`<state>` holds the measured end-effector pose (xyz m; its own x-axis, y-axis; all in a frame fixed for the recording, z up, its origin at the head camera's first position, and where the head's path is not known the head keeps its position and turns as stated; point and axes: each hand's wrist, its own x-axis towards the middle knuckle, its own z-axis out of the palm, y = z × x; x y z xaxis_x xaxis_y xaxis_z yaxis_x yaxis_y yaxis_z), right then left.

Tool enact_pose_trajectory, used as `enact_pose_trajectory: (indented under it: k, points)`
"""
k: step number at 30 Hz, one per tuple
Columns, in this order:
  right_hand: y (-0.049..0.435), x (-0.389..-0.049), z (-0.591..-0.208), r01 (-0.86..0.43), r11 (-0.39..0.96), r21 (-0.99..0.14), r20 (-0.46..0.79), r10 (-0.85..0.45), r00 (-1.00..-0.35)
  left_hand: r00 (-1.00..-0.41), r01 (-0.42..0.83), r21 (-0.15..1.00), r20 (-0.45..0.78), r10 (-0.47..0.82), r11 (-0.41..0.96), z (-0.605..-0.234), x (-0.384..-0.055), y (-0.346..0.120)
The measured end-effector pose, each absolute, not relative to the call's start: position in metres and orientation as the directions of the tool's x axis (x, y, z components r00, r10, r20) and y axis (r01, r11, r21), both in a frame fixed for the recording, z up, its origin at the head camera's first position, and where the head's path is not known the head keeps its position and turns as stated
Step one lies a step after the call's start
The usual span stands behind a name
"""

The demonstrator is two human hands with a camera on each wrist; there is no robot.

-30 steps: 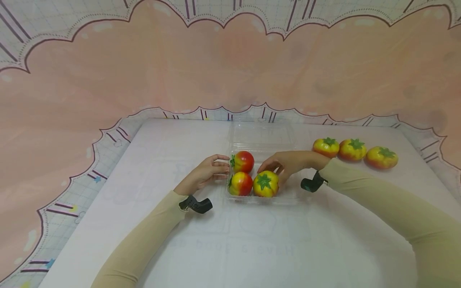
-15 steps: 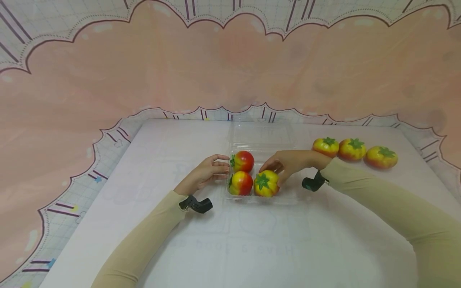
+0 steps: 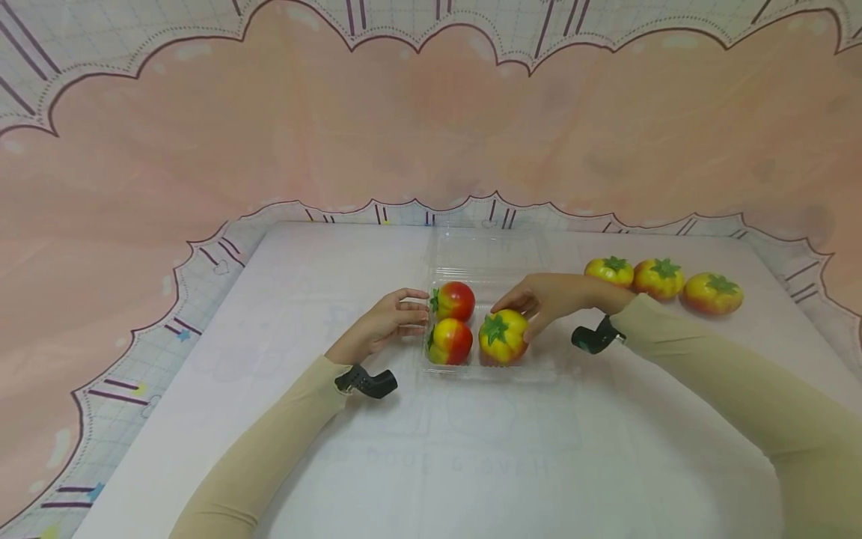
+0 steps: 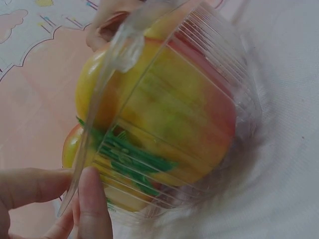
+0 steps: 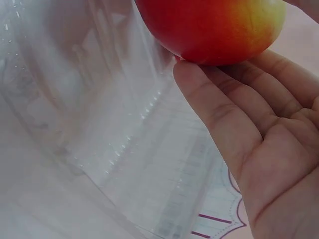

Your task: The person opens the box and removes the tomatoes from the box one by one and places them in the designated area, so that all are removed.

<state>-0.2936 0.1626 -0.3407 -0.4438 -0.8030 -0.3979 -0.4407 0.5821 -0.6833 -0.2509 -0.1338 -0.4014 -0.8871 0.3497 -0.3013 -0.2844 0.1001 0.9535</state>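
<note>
My left hand pinches the left rim of a clear plastic clamshell box, its thumb and fingers on either side of the edge in the left wrist view. Two red-yellow lobed tomatoes with green leafy tops lie on their sides along the box's left wall, one behind the other. Over the front middle of the box my right hand grips another tomato, tilted with its leaf top up and left. The right wrist view shows that tomato's red underside against my fingertips.
Beyond the base, the box's clear lid lies folded back. At the back right stand several more tomatoes in a row, the leftmost partly behind my right wrist. A white cloth covers the table, and a patterned curtain hangs behind.
The tomato in my right hand has moved up and slightly right, tilting away from its neighbour. My right hand rose with it. The left hand has stayed in place.
</note>
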Motion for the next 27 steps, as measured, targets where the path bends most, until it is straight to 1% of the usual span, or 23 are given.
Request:
enact_pose_trajectory:
  k: [10,18,23,27]
  points:
    - [0.171,-0.29,-0.329,-0.416,0.557,-0.719,-0.341,-0.804,-0.487,-0.886,-0.289,0.951,-0.31,0.346,0.112,-0.4,-0.25,-0.134]
    - [0.182,-0.29,-0.322,-0.417,0.535,-0.735,-0.267,-0.793,-0.548,-0.887,-0.291,0.951,-0.308,0.343,0.101,-0.4,-0.25,-0.134]
    - [0.186,-0.287,-0.317,-0.419,0.496,-0.761,-0.209,-0.798,-0.566,-0.887,-0.29,0.951,-0.308,0.345,0.103,-0.401,-0.25,-0.134]
    - [0.191,-0.284,-0.314,-0.453,0.476,-0.754,-0.142,-0.791,-0.595,-0.886,-0.289,0.951,-0.308,0.346,0.105,-0.401,-0.25,-0.134]
